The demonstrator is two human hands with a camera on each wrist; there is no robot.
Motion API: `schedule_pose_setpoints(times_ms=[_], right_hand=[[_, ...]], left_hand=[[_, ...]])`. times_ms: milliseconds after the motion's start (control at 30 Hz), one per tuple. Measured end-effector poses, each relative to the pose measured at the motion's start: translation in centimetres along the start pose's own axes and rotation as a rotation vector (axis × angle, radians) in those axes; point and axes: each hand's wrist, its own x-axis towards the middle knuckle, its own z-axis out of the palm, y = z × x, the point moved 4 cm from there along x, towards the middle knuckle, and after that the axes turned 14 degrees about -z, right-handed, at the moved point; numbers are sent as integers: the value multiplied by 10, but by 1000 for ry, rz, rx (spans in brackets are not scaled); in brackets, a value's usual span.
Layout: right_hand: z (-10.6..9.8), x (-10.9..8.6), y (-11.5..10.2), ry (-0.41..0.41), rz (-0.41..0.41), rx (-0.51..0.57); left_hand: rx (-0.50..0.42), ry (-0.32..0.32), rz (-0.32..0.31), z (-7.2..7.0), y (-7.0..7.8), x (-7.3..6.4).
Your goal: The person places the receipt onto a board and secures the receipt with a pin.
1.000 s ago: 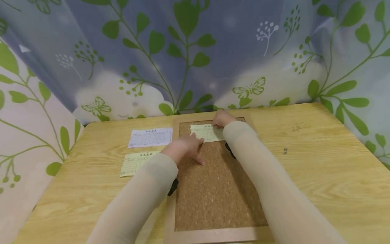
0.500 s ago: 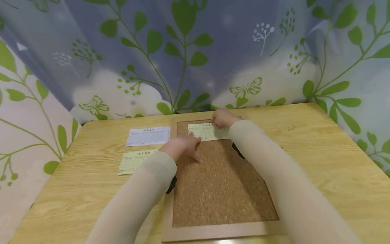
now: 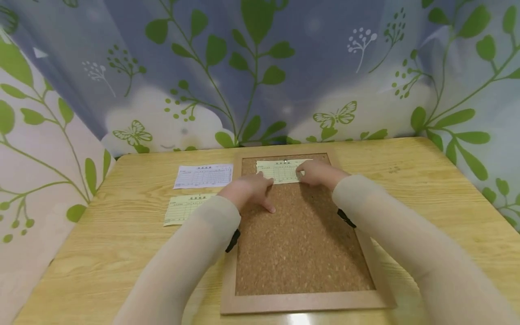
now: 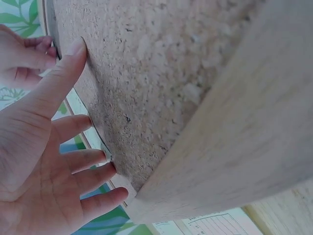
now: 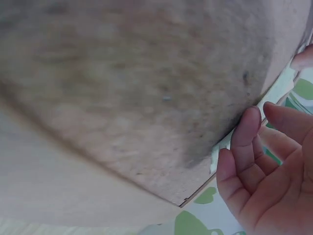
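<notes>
A pale yellow printed slip point(image 3: 282, 172) lies flat near the top of a framed cork board point(image 3: 300, 253). At the slip's upper edge sits a small shiny dot, which looks like a pushpin point(image 3: 285, 161). My left hand point(image 3: 253, 187) rests with fingers spread on the slip's lower left corner, its thumb on the cork. On the slip's right part lie the loosely bent fingers of my right hand point(image 3: 318, 174). In the right wrist view that hand point(image 5: 274, 171) shows nothing between its fingers. The left wrist view shows the left hand's fingers point(image 4: 93, 176) at the slip's edge.
Left of the board, a white printed slip point(image 3: 204, 176) and another yellow slip point(image 3: 184, 210) lie on the wooden table point(image 3: 105, 243). My left sleeve partly covers the yellow one. A leaf-patterned cloth point(image 3: 284, 90) stands behind the table.
My right hand has let go at the slip's upper edge and moved right and down onto its right part, uncovering the shiny dot. The left hand stays at the slip's left corner.
</notes>
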Motion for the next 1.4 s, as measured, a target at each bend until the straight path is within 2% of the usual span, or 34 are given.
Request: schedule_pose_setpoints(times_ms=[200, 400, 833, 1100, 1233, 1400], right_hand=[[5, -9, 1, 19, -28, -16], [10, -16, 6, 34, -16, 43], [14, -15, 6, 32, -36, 66], [13, -12, 9, 38, -43, 92], [14, -12, 8, 29, -35, 75], [15, -14, 7, 19, -36, 75]], left_hand=[[-18, -4, -3, 1, -2, 2], [-47, 20, 26, 0, -3, 2], [-83, 60, 70, 4, -12, 3], [-68, 70, 46, 5, -15, 2], [-47, 66, 51, 7, -16, 1], [-79, 46, 58, 11, -15, -1]])
